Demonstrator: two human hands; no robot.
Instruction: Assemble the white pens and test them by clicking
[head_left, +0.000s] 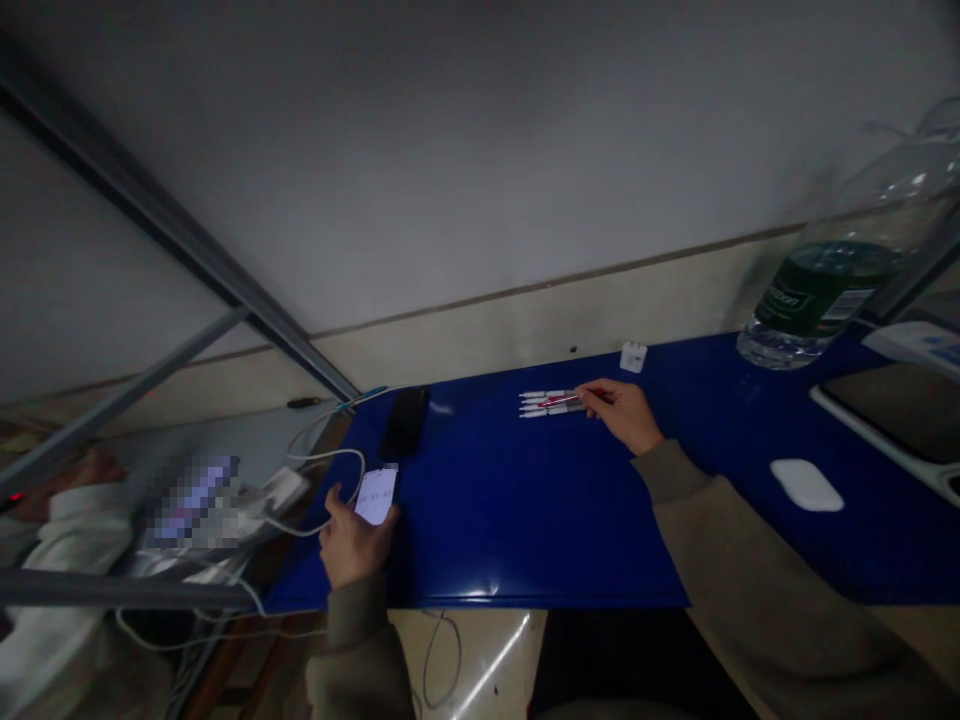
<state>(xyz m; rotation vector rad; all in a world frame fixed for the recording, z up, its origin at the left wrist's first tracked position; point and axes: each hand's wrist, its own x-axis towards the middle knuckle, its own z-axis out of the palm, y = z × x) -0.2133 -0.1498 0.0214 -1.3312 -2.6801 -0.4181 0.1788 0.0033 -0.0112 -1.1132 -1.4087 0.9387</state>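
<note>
Hands on the blue table [525, 520]

Our right hand [626, 415] pinches a red pen [574, 399] beside white pens [544, 403]; our left hand [352, 540] grips a lit phone [376, 494]. Dark phone [405, 422] at eleven o'clock, bottle [832, 280] at two.

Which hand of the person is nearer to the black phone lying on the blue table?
The left hand. It holds a lit phone just in front of the black phone. The right hand is farther off to the right, touching the pens.
</note>
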